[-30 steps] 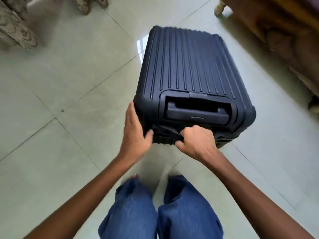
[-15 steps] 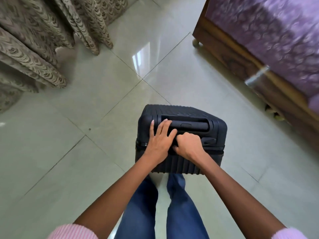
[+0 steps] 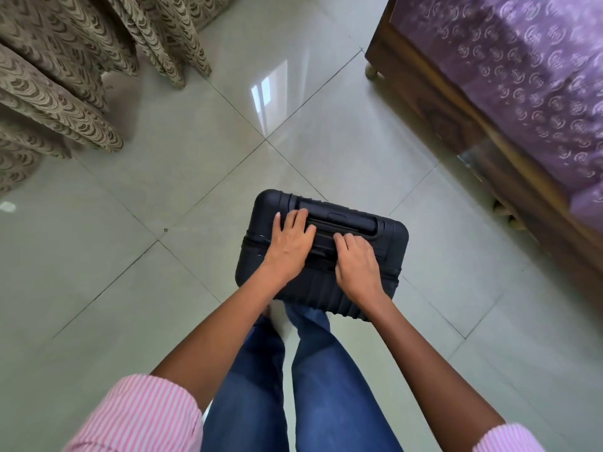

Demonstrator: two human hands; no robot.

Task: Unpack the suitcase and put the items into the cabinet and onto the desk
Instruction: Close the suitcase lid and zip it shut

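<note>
A dark ribbed suitcase [image 3: 390, 246] is seen from above; it is stood upright on the tiled floor [image 3: 163, 190], closed, just in front of the legs in blue jeans [image 3: 326, 386]; both hands are laid on its top side, close beside each other but not touching. The left hand [image 3: 287, 246] is rested flat with the fingers stretched toward the recessed pull handle [image 3: 352, 221]; the right hand [image 3: 357, 265] is placed with the fingers bent down onto the top, and whether something is gripped under them cannot be told. Pink striped sleeves [image 3: 140, 415] are rolled up on both arms; a patterned curtain [image 3: 65, 76] is hung at the far left; a wooden bed [image 3: 440, 102] with a purple cover [image 3: 522, 76] is placed at the right, well apart from the suitcase.
</note>
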